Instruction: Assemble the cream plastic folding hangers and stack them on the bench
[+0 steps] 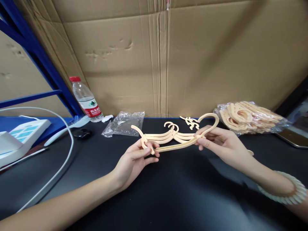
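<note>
In my right hand (220, 141) is a beige plastic clothes hanger (176, 147), pinched at the base of its large curved hook. One arm of the hanger reaches left, and its other end shows beyond my wrist. My left hand (134, 158) grips a small curved beige plastic hook piece (138, 131) between thumb and fingers, close to the hanger's left tip. Whether the two parts touch I cannot tell. Just behind, a stack of hangers (158, 138) lies on the black table (173, 192). Several small beige hook pieces (191, 123), joined in a cluster, lie beyond my right hand.
A clear bag of beige hangers (252, 118) lies at back right, beside a phone-like device (295, 138). Back left are a crumpled clear bag (124, 123), a water bottle (88, 99), a black object (83, 133), a white device (26, 141) and a white cable (71, 144). Cardboard (115, 64) stands behind.
</note>
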### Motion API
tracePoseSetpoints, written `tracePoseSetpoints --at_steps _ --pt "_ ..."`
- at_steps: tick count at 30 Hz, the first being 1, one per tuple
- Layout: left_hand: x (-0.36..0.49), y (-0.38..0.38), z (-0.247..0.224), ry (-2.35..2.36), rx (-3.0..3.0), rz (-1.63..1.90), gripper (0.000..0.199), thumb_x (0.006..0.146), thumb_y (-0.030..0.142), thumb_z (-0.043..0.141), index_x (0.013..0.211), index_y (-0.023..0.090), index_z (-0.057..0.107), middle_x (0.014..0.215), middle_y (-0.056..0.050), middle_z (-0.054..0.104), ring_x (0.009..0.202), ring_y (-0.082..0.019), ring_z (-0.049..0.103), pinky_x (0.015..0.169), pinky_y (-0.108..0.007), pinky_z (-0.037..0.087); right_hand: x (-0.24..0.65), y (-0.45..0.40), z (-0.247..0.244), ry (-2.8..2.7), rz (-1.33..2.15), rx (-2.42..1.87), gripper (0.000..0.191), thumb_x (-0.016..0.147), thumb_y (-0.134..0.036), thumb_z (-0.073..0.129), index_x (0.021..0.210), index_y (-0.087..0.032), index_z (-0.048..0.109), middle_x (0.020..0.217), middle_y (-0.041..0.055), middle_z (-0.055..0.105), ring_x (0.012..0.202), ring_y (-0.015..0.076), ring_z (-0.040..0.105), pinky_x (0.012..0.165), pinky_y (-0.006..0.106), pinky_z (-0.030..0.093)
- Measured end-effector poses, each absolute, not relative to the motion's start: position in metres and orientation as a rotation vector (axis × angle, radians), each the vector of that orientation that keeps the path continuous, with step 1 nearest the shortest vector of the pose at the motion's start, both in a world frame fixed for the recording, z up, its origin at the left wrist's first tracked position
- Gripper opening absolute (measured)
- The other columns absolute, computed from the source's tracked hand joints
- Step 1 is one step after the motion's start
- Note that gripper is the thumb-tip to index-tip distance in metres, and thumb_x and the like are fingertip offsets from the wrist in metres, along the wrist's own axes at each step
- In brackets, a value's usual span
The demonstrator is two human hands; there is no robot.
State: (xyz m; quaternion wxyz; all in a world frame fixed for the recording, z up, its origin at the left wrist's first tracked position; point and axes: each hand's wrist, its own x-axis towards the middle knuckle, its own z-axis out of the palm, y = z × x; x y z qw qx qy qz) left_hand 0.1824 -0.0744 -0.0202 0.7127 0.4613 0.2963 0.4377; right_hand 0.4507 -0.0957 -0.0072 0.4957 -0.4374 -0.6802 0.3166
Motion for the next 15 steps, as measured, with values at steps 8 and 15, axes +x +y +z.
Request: tracePoseSetpoints --at_steps 8,15 --pt "0.1830 -0.0733 -0.0205 0.613 1.023 0.954 0.007 0.079 0.014 0.064 0.076 0.015 0.057 0.083 -0.004 0.060 0.072 -0.017 0.060 0.070 -0.029 0.050 0.4489 -0.1009 -0.0038 -1.707 0.646 -1.068 0.015 0.085 -0.034 0.064 0.086 -0.020 0.067 0.087 0.0043 0.067 0.064 0.0137 0.064 0.060 0.026 0.053" --pt "0.1820 -0.0733 -0.0235 0.636 1.090 0.930 0.016 0.074 0.018 0.072 0.071 0.014 0.057 0.078 -0.002 0.061 0.068 -0.013 0.059 0.071 -0.026 0.047 0.4444 -0.1017 -0.0084 -1.706 0.611 -1.014 0.011 0.085 -0.031 0.064 0.085 -0.020 0.068 0.091 0.0048 0.067 0.067 0.0142 0.065 0.062 0.026 0.055"
